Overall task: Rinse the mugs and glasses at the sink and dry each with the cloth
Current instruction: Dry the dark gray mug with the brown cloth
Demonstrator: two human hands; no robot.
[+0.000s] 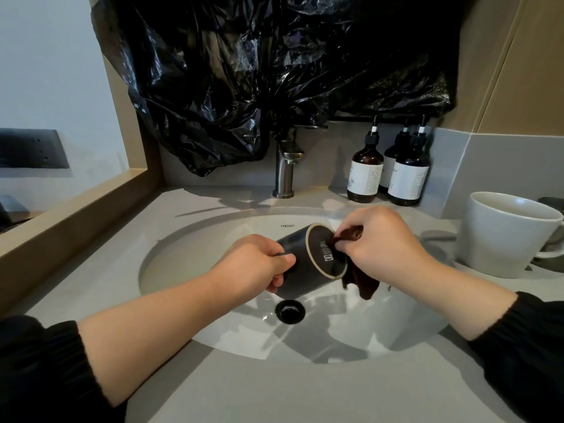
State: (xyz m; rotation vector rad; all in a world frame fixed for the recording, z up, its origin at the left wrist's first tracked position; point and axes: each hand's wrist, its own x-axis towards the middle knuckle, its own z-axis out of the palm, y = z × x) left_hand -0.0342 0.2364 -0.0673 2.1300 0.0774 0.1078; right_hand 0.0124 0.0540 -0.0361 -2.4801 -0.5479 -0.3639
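A dark mug [308,264] lies on its side above the white sink basin [189,264], its pale-rimmed base turned toward me. My left hand [259,267] grips it by the handle side. My right hand [384,242] pinches a dark brown cloth [363,279] against the mug's base and right edge; the cloth's tail hangs below the hand. A large white mug [503,233] stands upright on the counter at the right.
A steel faucet [285,169] rises behind the basin, with a black drain [290,311] below the mug. Three brown pump bottles [390,175] stand at the back right. A black plastic sheet [274,71] covers the wall above. A wooden ledge [76,215] borders the counter's left side.
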